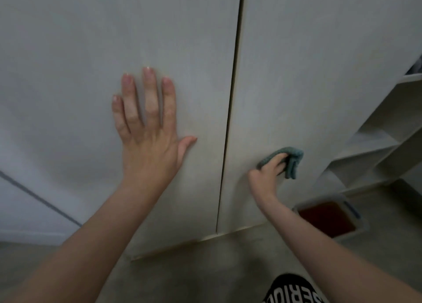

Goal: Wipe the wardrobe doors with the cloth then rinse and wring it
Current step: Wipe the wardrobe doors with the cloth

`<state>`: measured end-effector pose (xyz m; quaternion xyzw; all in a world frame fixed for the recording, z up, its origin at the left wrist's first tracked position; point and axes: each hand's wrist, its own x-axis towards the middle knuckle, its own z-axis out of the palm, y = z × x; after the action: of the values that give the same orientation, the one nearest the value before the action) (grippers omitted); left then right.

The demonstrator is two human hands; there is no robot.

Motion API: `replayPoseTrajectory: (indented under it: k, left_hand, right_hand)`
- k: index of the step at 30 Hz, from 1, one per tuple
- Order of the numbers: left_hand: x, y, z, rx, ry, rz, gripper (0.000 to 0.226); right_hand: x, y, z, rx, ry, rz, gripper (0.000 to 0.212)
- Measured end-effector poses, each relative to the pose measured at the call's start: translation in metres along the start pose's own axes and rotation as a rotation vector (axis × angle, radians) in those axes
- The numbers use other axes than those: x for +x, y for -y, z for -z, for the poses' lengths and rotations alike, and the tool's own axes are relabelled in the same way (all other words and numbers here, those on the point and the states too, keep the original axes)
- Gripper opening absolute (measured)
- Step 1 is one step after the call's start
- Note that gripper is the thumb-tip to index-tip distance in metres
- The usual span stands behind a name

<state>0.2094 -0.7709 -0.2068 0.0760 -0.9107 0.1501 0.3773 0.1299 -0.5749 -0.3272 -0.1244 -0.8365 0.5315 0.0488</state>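
- Pressing flat on the left wardrobe door [91, 63], the left hand [148, 129] has fingers straight and slightly spread, thumb out to the side toward the gap between the doors, palm against the panel, holding nothing.
- Left forearm runs up from the lower left corner, bare, wrist roughly straight.
- Right hand [269, 170] reaches lower down on the right wardrobe door [319, 74], fingers curled round a folded teal cloth [292, 161], gripping it.
- Cloth sits against the lower part of the right door, near its outer edge; a folded end hangs down past the fingers.
- Right forearm comes in from the lower right, bare, wrist bent upward toward the door.
- Both doors closed, pale, thin dark seam between them.
- Open white shelves [383, 143] stand just right of the wardrobe.
- Light container [331, 218] with dark reddish contents sits on the floor [228, 268] below the shelves; contents unclear.
- Black garment [294, 291] at the bottom edge carries white capitals, seen upside down and cut off; "SERIO" is the readable part.
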Motion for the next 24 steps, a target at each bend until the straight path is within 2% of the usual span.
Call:
replayPoseTrajectory:
  k: [3,6,8,12,16,18,22,24]
  left_hand:
    - [-0.004,0.000,-0.003,-0.022,-0.020,0.020,0.108]
    - [-0.018,-0.007,-0.012,-0.029,-0.026,0.050,0.108]
    - [-0.027,-0.014,-0.020,-0.029,-0.014,0.059,0.110]
    - [-0.053,-0.032,-0.040,-0.024,0.044,0.051,0.113]
    - [-0.081,-0.045,-0.062,-0.005,0.097,0.013,0.111]
    - [-0.090,-0.049,-0.069,0.005,0.108,0.007,0.111]
    - [-0.102,-0.057,-0.080,0.001,0.127,0.006,0.110]
    - [-0.108,-0.061,-0.085,-0.006,0.139,0.004,0.110]
  right_hand:
    - [0.030,-0.022,0.013,0.054,-0.127,-0.105,0.093]
    - [0.029,-0.031,-0.001,0.097,-0.164,-0.110,0.096]
    - [0.012,-0.038,-0.024,0.058,-0.124,-0.089,0.091]
    - [-0.035,-0.057,-0.073,-0.017,0.087,0.066,0.094]
    - [-0.034,-0.073,-0.075,-0.032,0.122,0.128,0.098]
    - [-0.012,-0.088,-0.068,-0.024,0.055,0.056,0.094]
    - [0.046,-0.126,-0.038,0.185,-0.052,-0.334,0.087]
    - [0.063,-0.146,-0.037,0.229,-0.053,-0.438,0.085]
